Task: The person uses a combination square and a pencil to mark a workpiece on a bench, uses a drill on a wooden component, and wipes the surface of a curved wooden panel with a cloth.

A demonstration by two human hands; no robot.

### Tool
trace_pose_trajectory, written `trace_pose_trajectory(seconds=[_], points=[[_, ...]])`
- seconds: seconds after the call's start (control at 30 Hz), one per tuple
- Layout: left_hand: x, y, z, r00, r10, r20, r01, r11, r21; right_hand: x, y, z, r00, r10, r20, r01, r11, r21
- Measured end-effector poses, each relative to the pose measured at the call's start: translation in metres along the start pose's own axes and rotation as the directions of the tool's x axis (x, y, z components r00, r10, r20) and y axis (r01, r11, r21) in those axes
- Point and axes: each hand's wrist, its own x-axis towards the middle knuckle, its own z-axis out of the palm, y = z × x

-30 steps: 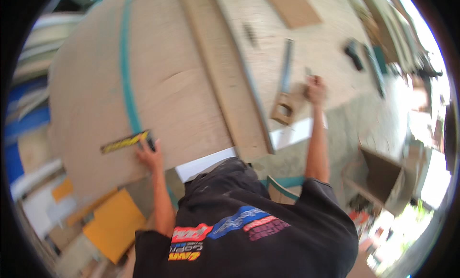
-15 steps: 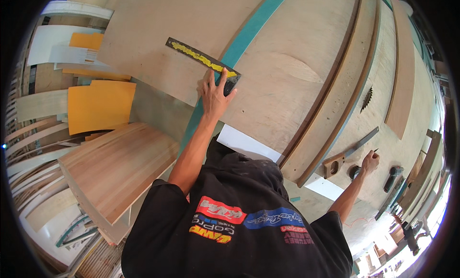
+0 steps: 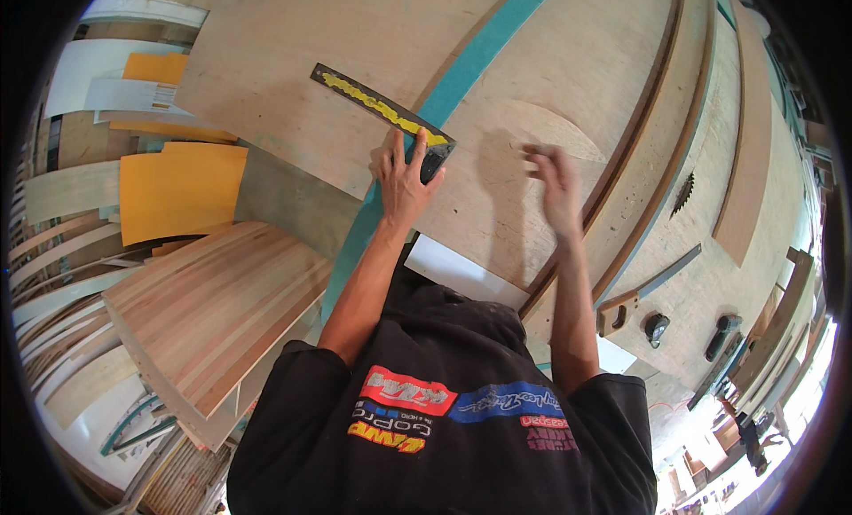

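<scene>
Left hand (image 3: pixel 406 191) on square (image 3: pixel 373 101); strip (image 3: pixel 484 61) beneath

A woodworking workshop: handsaw (image 3: pixel 641 291), carpenter's square (image 3: pixel 377 106) and broad plywood sheet (image 3: pixel 266 58), with boards (image 3: pixel 75 188) piled alongside.

Lit brightly and almost evenly across the plywood sheet (image 3: pixel 568 62). Overexposed to white glare along the rim at 4 o'clock, with fine detail washed out there. Shadowed softly on the sheet, toward 9 o'clock from the right hand (image 3: pixel 559 194). Smeared by motion at that hand; crisp at the left hand (image 3: pixel 406 193). Bowed by fisheye distortion along the long plank (image 3: pixel 664 138) at 2 o'clock.
</scene>
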Motion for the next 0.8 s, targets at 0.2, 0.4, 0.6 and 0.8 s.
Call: trace_pose_trajectory(seconds=[0.2,0.4,0.6,0.8], points=[[0.000,-0.002,0.002,1.000,0.020,-0.024,-0.021,0.998,-0.054,0.017,0.024,0.110,0.981,-0.003,0.196,0.040,0.982,-0.184],[-0.003,-0.003,0.004,0.999,0.009,-0.032,-0.012,0.996,-0.093,0.020,0.036,0.118,0.978,0.005,0.209,0.019,0.993,-0.115],[-0.003,-0.006,0.003,0.998,0.033,-0.044,-0.038,0.993,-0.114,0.023,0.038,0.116,0.973,0.034,0.229,-0.023,0.999,-0.048],[-0.002,-0.004,0.004,0.999,0.027,-0.035,-0.030,0.996,-0.082,0.024,0.037,0.115,0.974,-0.011,0.228,0.038,0.993,-0.114]])
